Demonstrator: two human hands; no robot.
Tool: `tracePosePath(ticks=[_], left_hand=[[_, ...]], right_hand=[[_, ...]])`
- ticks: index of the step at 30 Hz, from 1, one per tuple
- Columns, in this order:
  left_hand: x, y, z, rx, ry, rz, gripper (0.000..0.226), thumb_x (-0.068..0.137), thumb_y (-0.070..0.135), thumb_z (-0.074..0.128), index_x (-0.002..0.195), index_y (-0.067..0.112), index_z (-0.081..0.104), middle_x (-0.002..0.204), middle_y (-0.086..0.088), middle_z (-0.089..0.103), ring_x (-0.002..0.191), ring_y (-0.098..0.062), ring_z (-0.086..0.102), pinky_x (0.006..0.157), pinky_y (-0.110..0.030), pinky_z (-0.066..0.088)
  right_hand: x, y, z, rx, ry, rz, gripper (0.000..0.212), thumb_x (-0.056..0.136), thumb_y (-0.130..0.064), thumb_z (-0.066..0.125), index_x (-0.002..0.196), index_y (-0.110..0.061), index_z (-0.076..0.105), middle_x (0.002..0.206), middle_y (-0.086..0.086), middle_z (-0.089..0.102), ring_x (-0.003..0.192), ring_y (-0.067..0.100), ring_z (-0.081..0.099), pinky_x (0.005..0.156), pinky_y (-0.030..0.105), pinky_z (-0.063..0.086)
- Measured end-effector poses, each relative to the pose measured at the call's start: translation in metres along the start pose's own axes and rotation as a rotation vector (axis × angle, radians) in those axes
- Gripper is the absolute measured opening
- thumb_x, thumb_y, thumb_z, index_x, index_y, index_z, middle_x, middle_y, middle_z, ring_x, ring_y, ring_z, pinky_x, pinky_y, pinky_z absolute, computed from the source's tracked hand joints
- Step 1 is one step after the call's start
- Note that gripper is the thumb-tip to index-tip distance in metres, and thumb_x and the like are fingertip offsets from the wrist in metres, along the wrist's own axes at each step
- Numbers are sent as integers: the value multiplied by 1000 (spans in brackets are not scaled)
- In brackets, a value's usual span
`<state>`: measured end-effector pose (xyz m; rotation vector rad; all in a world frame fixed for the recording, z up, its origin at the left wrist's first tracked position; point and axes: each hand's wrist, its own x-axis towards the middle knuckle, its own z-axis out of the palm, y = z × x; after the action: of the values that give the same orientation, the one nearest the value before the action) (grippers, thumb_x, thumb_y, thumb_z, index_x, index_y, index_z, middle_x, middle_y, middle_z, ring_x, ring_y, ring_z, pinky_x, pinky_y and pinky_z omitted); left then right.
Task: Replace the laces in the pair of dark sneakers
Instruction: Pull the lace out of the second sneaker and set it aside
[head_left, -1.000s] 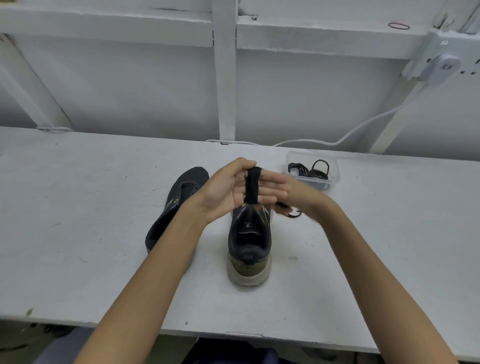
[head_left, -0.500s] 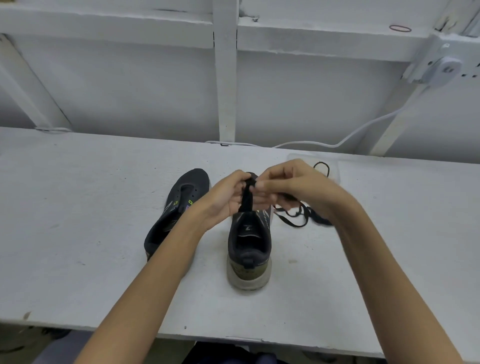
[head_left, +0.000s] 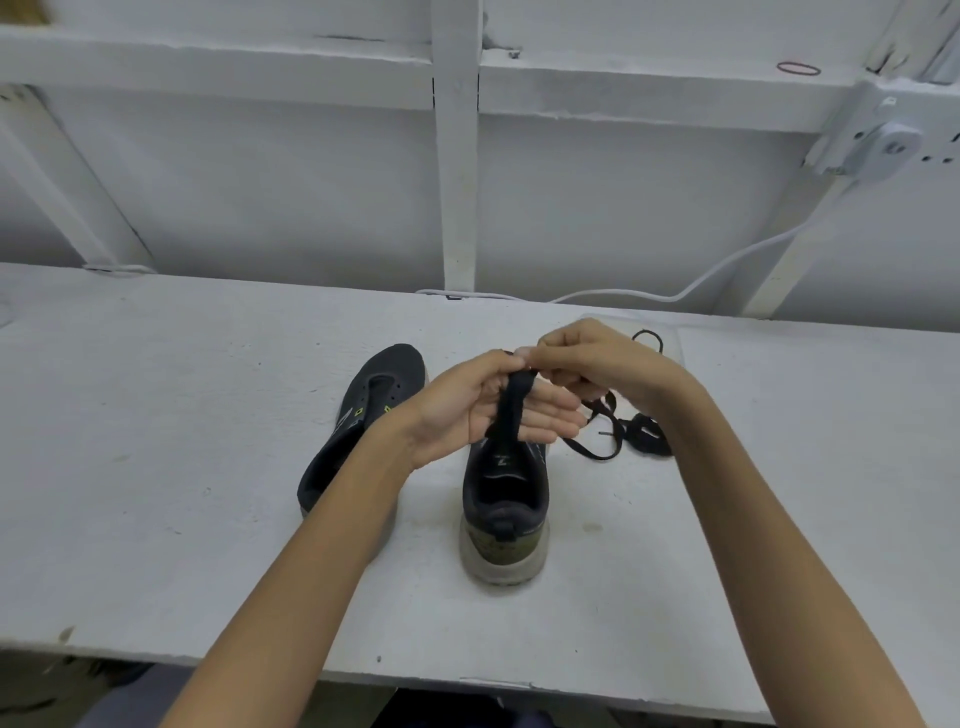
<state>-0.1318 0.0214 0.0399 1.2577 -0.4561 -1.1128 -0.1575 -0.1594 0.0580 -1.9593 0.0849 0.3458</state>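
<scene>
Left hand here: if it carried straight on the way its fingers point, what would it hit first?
The left hand, gripping the black fabric shoe tongue, points toward the person's right. First in line is likely the black flat shoelace trailing from the right hand, then that wrist; depth is unclear.

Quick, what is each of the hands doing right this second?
Left hand: pinches the raised tongue of the near sneaker.
Right hand: fingers curled, holding the black lace that trails onto the table.
</scene>
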Motion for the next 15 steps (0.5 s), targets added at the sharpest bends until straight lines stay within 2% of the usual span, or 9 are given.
tracePosePath(ticks=[2, 5, 8, 9, 12, 15], left_hand=[[1, -5, -4, -8, 26, -41, 58, 102, 31, 21, 121, -9, 59, 118, -25, 65, 115, -32, 63, 94, -31, 53], [5, -10, -12, -128, 128, -2, 54, 101, 27, 24, 118, -11, 59, 112, -24, 67, 108, -33, 66, 91, -35, 55], [5, -9, -16, -144, 264, 63, 46, 101, 26, 28, 100, -4, 64, 83, -10, 71, 76, -18, 68, 76, -31, 54], [4, -6, -16, -124, 262, 84, 48, 101, 27, 27, 102, -2, 66, 87, -10, 73, 78, -18, 68, 75, -28, 54], [2, 4, -10, -193, 154, 184, 54, 100, 27, 22, 119, -7, 60, 119, -22, 66, 115, -28, 63, 96, -30, 52], [-4, 8, -1, -233, 32, 200, 54, 98, 28, 25, 119, -8, 59, 119, -25, 65, 114, -31, 63, 92, -31, 53]], right_hand=[[-3, -11, -4, -13, -11, -26, 38, 95, -28, 62, 66, -8, 47, 49, -8, 32, 46, 10, 18, 40, 17, 17], [-14, -16, 3, 4, -42, -84, 28, 96, -21, 60, 76, -3, 56, 53, -3, 33, 44, 8, 24, 40, 14, 22], [-28, -9, 24, 60, -118, -132, 22, 98, -16, 57, 89, 1, 67, 58, 6, 42, 44, 8, 31, 41, 15, 24], [-30, -3, 33, 62, -146, -136, 23, 98, -16, 56, 93, 1, 69, 58, 6, 43, 44, 9, 33, 41, 15, 26], [-28, 18, 52, 57, -240, -81, 26, 100, -22, 54, 98, -3, 72, 57, 1, 45, 45, 12, 35, 43, 17, 28], [-23, 25, 49, 20, -215, -38, 24, 100, -20, 54, 88, -6, 69, 54, -2, 45, 45, 10, 35, 43, 20, 24]])
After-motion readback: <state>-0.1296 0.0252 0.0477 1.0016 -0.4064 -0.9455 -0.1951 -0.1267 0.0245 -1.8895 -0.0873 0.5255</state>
